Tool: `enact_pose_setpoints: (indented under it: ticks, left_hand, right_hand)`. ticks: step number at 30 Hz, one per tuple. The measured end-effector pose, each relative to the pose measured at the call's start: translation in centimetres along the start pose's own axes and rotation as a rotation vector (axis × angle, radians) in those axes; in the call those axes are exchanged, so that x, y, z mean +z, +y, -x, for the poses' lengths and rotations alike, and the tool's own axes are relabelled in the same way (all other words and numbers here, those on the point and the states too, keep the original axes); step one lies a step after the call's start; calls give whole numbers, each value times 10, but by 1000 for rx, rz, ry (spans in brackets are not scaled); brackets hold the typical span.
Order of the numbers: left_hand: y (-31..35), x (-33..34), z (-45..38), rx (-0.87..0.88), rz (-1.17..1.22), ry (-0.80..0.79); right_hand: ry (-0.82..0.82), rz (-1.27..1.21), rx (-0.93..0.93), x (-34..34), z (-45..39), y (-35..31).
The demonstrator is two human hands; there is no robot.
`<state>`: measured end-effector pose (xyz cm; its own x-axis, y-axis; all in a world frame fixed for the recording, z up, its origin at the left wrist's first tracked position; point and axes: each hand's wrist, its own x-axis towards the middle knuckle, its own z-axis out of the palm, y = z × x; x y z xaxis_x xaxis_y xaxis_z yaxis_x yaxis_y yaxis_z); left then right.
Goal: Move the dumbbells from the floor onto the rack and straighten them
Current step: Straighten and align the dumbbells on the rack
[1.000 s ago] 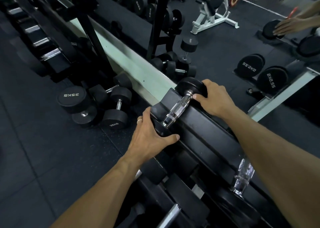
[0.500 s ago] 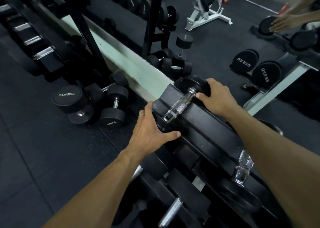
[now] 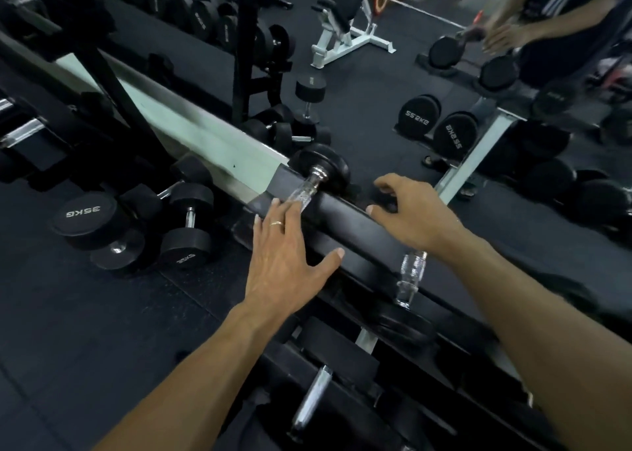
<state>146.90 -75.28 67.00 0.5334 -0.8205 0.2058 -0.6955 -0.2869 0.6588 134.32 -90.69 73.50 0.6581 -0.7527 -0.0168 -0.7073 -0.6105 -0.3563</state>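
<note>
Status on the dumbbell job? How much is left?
Done: two dumbbells sit on the rack's top rail, one at its end and one nearer. In hand: left hand flat beside the end one's handle, right hand loose over the rail. Left: 35KG dumbbells on the floor.

Dumbbell (image 3: pixel 319 173) on rack (image 3: pixel 345 226)
</note>
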Motion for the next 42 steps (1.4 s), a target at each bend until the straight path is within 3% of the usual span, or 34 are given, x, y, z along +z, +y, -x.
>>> enact_pose_setpoints:
  ticks: [8, 11, 15, 20, 25, 42]
  left_hand:
    - [64, 48, 57, -53, -22, -150]
    - [88, 68, 77, -196, -11, -166]
    - [113, 93, 97, -430, 43, -57]
    - [115, 115, 106, -606, 167, -39]
    - [110, 119, 103, -590, 201, -53]
    - [99, 110, 100, -523, 209, -70]
  right_hand:
    - [16, 71, -41, -35, 46, 75]
    - [-23, 41, -2, -43, 49, 103]
    - [-99, -41, 26, -39, 36, 119]
    - [-171, -103, -43, -31, 19, 120]
    - [-212, -90, -100, -30, 9, 125]
    - [-95, -141, -58, -16, 17, 137]
